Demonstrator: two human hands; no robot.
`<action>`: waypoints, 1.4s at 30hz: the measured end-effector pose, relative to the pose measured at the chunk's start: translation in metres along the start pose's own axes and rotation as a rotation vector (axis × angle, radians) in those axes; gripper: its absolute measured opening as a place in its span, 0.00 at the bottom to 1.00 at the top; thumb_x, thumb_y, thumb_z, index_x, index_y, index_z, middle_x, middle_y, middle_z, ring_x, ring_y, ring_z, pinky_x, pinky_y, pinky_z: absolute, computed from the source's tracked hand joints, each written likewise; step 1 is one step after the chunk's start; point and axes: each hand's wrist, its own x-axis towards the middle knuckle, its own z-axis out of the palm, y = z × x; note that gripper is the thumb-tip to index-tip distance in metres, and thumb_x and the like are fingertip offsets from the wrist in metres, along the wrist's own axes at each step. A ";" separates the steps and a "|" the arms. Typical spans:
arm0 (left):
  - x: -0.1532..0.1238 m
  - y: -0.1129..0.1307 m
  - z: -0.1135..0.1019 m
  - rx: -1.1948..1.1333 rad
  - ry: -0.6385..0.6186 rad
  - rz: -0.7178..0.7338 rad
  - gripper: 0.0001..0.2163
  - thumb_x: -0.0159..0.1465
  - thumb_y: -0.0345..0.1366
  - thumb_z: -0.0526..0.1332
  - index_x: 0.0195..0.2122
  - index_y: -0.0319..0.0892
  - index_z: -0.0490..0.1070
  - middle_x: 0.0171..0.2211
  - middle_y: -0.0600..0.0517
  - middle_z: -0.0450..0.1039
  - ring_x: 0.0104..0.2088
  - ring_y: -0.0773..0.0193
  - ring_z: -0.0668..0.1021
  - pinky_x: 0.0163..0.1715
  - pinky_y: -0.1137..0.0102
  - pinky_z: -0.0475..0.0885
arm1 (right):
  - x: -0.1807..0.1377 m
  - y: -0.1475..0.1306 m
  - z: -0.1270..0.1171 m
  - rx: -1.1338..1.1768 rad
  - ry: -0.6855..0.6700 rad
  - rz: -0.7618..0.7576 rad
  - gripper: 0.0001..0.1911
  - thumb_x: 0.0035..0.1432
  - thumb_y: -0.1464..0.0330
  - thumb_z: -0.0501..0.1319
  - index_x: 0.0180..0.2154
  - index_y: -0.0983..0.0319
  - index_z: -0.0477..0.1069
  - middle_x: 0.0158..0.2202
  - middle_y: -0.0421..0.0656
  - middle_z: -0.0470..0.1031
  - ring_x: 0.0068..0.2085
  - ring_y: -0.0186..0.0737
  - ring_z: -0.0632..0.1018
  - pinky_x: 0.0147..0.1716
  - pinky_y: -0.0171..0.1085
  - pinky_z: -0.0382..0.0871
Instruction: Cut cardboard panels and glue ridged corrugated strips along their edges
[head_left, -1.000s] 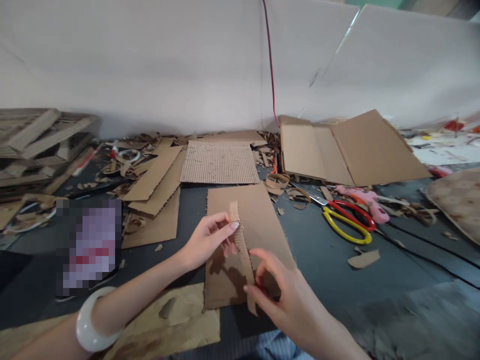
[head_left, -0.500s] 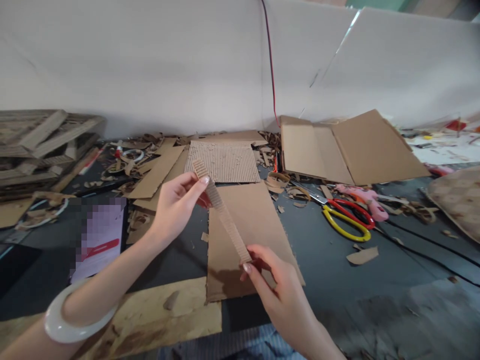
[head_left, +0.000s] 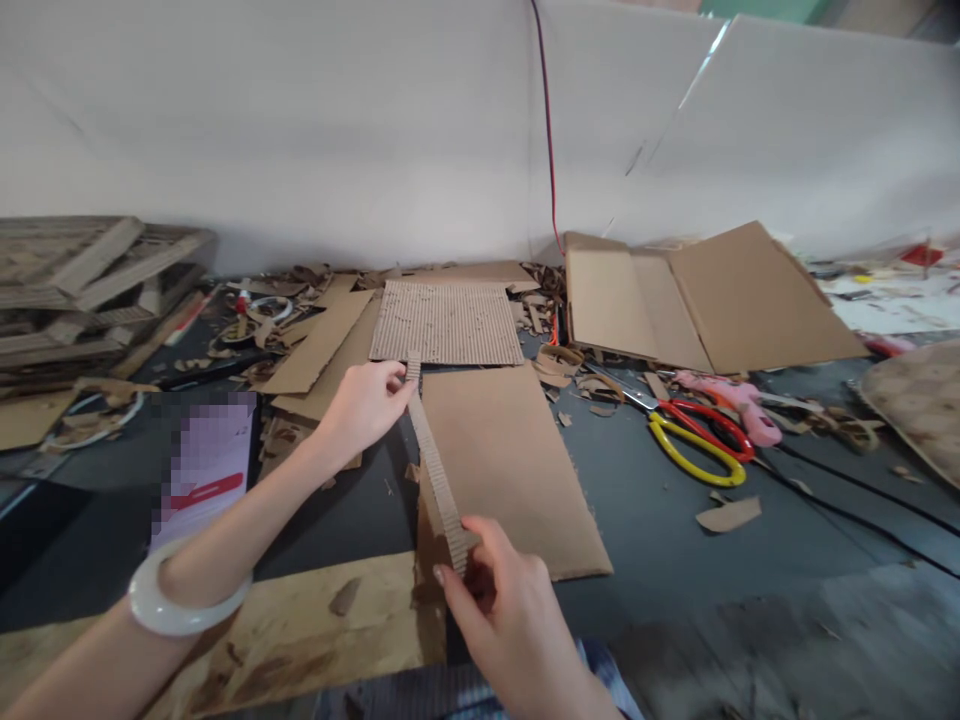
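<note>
Head view: you're now holding the cardboard strip (head_left: 436, 475) lower in the picture and farther left than half a second ago, when it was slanting across the panel's far left part with its far end raised over the ribbed sheet. Now it's running down the left side of the cardboard panel (head_left: 510, 460), its far end just outside the far left corner and overlapping the front edge of the ribbed sheet (head_left: 450, 325) from this angle, its near end sitting over the panel. So it's crossing that left edge at a slant, not running parallel. Your hands are staying well apart, one per end: your left hand (head_left: 367, 405) is pinching the far end; your right hand (head_left: 514, 600) is keeping thumb and forefinger around the near end, can't tell whether it's gripping. Also can't tell whether the strip is resting on the panel or hovering. My read for the work: strip is still being handled as a loose piece, position not settling yet. Panel is staying put on the desk (head_left: 652, 540); the scissors (head_left: 663, 408) and pink glue gun (head_left: 739, 397) are lying untouched to the right.
</note>
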 end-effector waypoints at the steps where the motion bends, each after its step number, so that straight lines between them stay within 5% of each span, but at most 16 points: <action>1: 0.002 -0.004 0.004 0.030 -0.028 -0.007 0.08 0.56 0.36 0.55 0.22 0.41 0.67 0.20 0.50 0.74 0.23 0.60 0.76 0.25 0.71 0.65 | -0.001 -0.002 0.001 -0.027 -0.012 0.005 0.12 0.55 0.68 0.52 0.40 0.64 0.66 0.21 0.40 0.73 0.20 0.37 0.73 0.18 0.31 0.61; 4: 0.008 -0.012 0.014 0.075 -0.072 -0.032 0.08 0.55 0.36 0.55 0.29 0.39 0.71 0.23 0.48 0.76 0.27 0.57 0.78 0.27 0.70 0.67 | -0.001 -0.007 0.001 -0.155 -0.033 0.007 0.13 0.57 0.66 0.49 0.38 0.65 0.68 0.19 0.43 0.73 0.20 0.40 0.74 0.17 0.32 0.60; 11: 0.024 -0.010 0.026 0.161 -0.080 -0.029 0.09 0.55 0.34 0.55 0.31 0.40 0.74 0.24 0.47 0.77 0.29 0.57 0.78 0.30 0.69 0.67 | 0.002 -0.018 0.005 -0.452 -0.017 -0.121 0.25 0.57 0.70 0.44 0.52 0.81 0.59 0.19 0.50 0.75 0.17 0.46 0.74 0.13 0.37 0.61; 17: 0.019 -0.003 0.037 0.258 -0.080 -0.066 0.11 0.56 0.31 0.51 0.33 0.37 0.72 0.30 0.41 0.76 0.32 0.52 0.77 0.30 0.66 0.68 | 0.006 -0.026 0.015 -0.556 -0.119 -0.151 0.24 0.54 0.72 0.48 0.51 0.78 0.62 0.21 0.51 0.76 0.19 0.46 0.75 0.14 0.36 0.63; 20: 0.015 0.001 0.039 0.285 -0.089 -0.072 0.10 0.57 0.32 0.51 0.32 0.37 0.71 0.29 0.40 0.75 0.32 0.52 0.77 0.30 0.66 0.68 | 0.005 -0.027 0.005 -0.519 -0.160 -0.165 0.18 0.54 0.66 0.52 0.44 0.69 0.69 0.20 0.48 0.75 0.19 0.45 0.75 0.16 0.36 0.64; 23: 0.016 0.000 0.037 0.269 -0.101 -0.064 0.09 0.57 0.32 0.52 0.30 0.38 0.71 0.28 0.42 0.74 0.33 0.53 0.77 0.30 0.66 0.68 | 0.005 -0.013 -0.019 -0.446 -0.031 -0.212 0.15 0.55 0.63 0.54 0.42 0.62 0.70 0.30 0.46 0.76 0.30 0.44 0.77 0.27 0.37 0.69; 25: 0.019 -0.002 0.033 0.239 -0.106 -0.053 0.08 0.56 0.31 0.53 0.30 0.39 0.72 0.29 0.43 0.75 0.33 0.53 0.77 0.31 0.67 0.68 | 0.006 0.006 -0.036 -0.538 0.114 -0.249 0.21 0.55 0.61 0.54 0.49 0.64 0.65 0.45 0.52 0.72 0.48 0.50 0.71 0.43 0.46 0.66; 27: 0.022 -0.002 0.026 0.196 -0.105 -0.042 0.08 0.56 0.31 0.53 0.32 0.39 0.72 0.29 0.43 0.75 0.32 0.54 0.77 0.30 0.68 0.68 | 0.005 0.027 -0.051 -0.665 0.163 -0.219 0.25 0.55 0.57 0.53 0.50 0.64 0.64 0.52 0.52 0.66 0.55 0.54 0.63 0.48 0.53 0.60; 31: 0.022 0.006 0.001 0.070 -0.079 -0.039 0.15 0.60 0.33 0.49 0.45 0.36 0.68 0.30 0.45 0.75 0.26 0.62 0.78 0.26 0.73 0.69 | -0.014 0.052 -0.061 -0.809 0.042 -0.302 0.24 0.55 0.57 0.52 0.51 0.62 0.65 0.54 0.49 0.63 0.53 0.53 0.66 0.46 0.54 0.63; 35: 0.013 0.024 -0.025 -0.191 -0.029 -0.081 0.20 0.61 0.36 0.49 0.53 0.37 0.61 0.33 0.46 0.74 0.21 0.66 0.77 0.17 0.76 0.68 | -0.038 0.047 -0.057 -0.817 -0.073 -0.592 0.23 0.54 0.55 0.53 0.50 0.58 0.66 0.51 0.45 0.67 0.46 0.48 0.74 0.40 0.46 0.70; 38: 0.005 0.036 -0.038 -0.189 -0.051 -0.070 0.19 0.60 0.39 0.51 0.52 0.41 0.63 0.21 0.53 0.73 0.15 0.66 0.73 0.16 0.75 0.67 | -0.038 0.039 -0.056 -0.786 -0.097 -0.700 0.24 0.54 0.53 0.53 0.50 0.54 0.65 0.53 0.41 0.65 0.49 0.49 0.71 0.42 0.47 0.68; 42: -0.002 0.047 -0.046 -0.131 -0.120 -0.028 0.18 0.59 0.39 0.53 0.51 0.42 0.65 0.12 0.58 0.67 0.11 0.67 0.69 0.16 0.75 0.64 | -0.029 0.037 -0.054 -0.906 -0.038 -0.645 0.37 0.48 0.43 0.48 0.53 0.59 0.63 0.54 0.49 0.63 0.51 0.60 0.68 0.40 0.55 0.66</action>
